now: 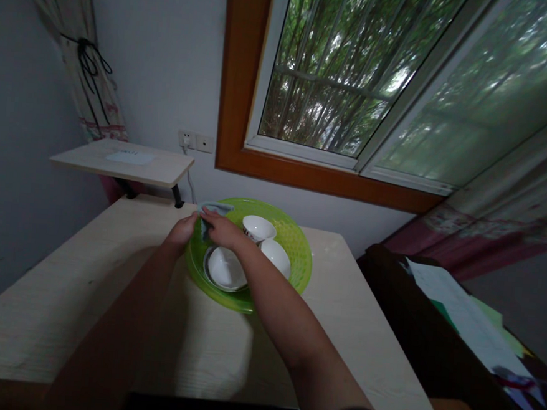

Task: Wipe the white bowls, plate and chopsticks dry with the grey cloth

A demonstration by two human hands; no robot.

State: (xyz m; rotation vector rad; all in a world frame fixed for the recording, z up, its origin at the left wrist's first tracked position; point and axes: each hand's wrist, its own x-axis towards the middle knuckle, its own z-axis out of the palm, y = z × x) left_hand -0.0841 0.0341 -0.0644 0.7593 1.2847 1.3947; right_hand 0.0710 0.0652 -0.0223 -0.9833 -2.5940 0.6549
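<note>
A round, bright green plastic basket (pixel 302 257) stands on the table, with several white bowls inside. One bowl (pixel 259 227) with a patterned outside sits at the back, another bowl (pixel 276 259) is to the right, and a third bowl (pixel 226 268) is at the front left. My left hand (pixel 183 230) is closed at the basket's left rim, its fingertips partly hidden. Just right of it, my right hand (pixel 221 228) presses a grey-blue cloth (pixel 219 208) against that rim, fingers closed on the cloth. My right forearm crosses over the bowls and hides part of them.
The pale wooden table (pixel 353 335) has a small raised shelf (pixel 163 169) at its back left, carrying a paper label (pixel 131 157). A wall socket (pixel 187 139) with a plugged cord is behind. To the right, papers (pixel 463 312) lie on a dark piece of furniture (pixel 402 308).
</note>
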